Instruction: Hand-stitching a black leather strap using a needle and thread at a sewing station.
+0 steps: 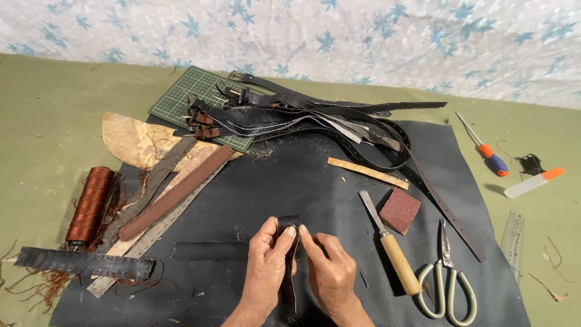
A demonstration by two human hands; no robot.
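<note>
Fingers of both hands around folded black strap

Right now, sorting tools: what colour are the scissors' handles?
Pale green handles on the metal scissors, clearest in the head view.

A leather workshop: belt straps, cutting mat, chisel, scissors and thread spool crowd the surface.

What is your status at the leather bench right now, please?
Left hand and right hand both pinch a folded black leather strip. Strip held upright over black leather sheet. Chisel and scissors lie right, clear.
</note>
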